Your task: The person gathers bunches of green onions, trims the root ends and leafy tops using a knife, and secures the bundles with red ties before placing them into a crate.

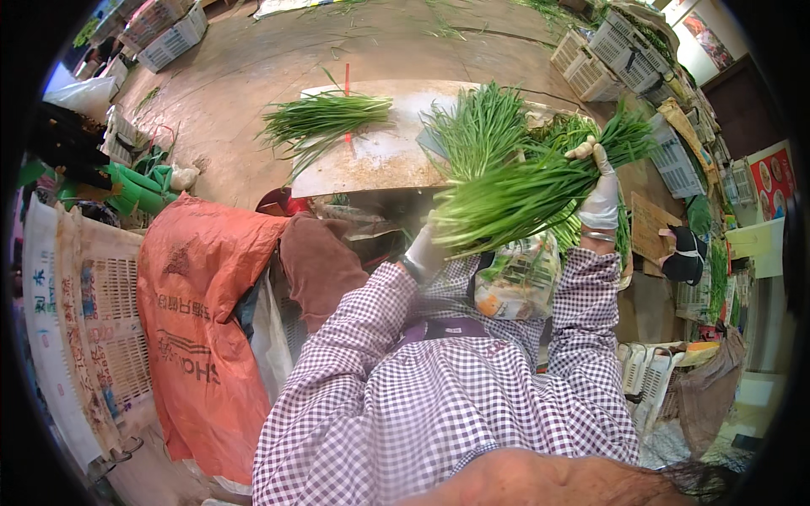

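Observation:
A big bunch of garlic chives (523, 198) is held up before my chest. My right hand (601, 192), in a white glove, wraps round it on the right, with the leaves fanning out past the fingers. My left hand (428, 250), also white-gloved, is at the bunch's left end; it is blurred and its fingers are hidden. Beyond lies a white board (388, 164) stained brown. On its left rests a bundle of chives (333, 114), beside an upright red strip (347, 78). A looser pile of chives (481, 126) occupies its right side.
An orange sack (207, 312) drapes at my left, next to stacked white crates (110, 337). More crates (624, 55) stand far right, and a pale crate (173, 42) far left. A printed plastic bag (515, 282) sits by my lap. A cardboard piece (654, 228) is at the right.

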Demonstrator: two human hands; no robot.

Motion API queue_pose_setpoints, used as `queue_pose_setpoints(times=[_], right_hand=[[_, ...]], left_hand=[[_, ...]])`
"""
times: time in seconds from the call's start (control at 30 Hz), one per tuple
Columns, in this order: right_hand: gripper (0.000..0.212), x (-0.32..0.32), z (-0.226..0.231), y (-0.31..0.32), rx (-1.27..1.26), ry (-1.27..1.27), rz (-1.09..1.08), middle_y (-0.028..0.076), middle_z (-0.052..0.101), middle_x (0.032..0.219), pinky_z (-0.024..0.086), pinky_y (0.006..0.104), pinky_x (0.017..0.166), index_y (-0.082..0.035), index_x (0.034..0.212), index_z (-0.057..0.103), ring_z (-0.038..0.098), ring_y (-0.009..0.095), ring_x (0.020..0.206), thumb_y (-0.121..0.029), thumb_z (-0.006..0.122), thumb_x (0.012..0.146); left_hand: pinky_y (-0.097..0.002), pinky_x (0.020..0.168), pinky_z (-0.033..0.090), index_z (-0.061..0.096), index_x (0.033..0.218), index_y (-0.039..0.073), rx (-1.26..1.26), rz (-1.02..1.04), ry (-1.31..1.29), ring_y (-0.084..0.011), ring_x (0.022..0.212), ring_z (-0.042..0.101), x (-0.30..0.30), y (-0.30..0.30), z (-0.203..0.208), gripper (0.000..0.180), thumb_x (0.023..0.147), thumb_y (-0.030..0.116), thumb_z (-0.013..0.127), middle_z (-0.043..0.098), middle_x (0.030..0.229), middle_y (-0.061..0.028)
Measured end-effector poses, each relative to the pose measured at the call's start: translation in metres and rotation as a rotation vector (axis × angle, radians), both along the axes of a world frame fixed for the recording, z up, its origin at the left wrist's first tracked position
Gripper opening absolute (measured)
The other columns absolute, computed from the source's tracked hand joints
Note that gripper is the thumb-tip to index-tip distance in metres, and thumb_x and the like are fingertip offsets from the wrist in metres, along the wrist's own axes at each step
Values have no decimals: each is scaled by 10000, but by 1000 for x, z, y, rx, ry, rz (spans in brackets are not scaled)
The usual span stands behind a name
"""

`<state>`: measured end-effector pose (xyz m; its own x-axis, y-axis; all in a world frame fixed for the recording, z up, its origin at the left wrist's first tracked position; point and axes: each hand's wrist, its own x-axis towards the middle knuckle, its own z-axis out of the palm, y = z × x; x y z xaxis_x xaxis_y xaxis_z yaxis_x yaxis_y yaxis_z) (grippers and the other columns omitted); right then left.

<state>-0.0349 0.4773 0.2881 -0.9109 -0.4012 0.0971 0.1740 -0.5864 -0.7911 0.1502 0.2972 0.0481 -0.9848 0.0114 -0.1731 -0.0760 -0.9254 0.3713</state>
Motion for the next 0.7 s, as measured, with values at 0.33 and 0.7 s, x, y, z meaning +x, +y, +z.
queue_pose_setpoints(times=[0.33, 0.7], right_hand=[[190, -22, 0, 19, -100, -30, -63, 51, 607, 839, 501, 362, 852, -6, 1020, 600, 579, 215, 806, -141, 655, 897], [175, -22, -6, 17, -67, 15, -141, 58, 590, 827, 507, 353, 844, 10, 982, 596, 576, 202, 817, -134, 651, 900]], left_hand=[[-200, 531, 396, 543, 1257, 91, 139, -216, 124, -84, 642, 541, 15, -35, 35, 547, 946, 539, 498, 639, 943, -14], [-316, 944, 470, 697, 1115, 84, -1642, -101, -163, -225, 1027, 618, 54, -44, 20, 351, 811, 248, 759, 641, 1152, -133]])
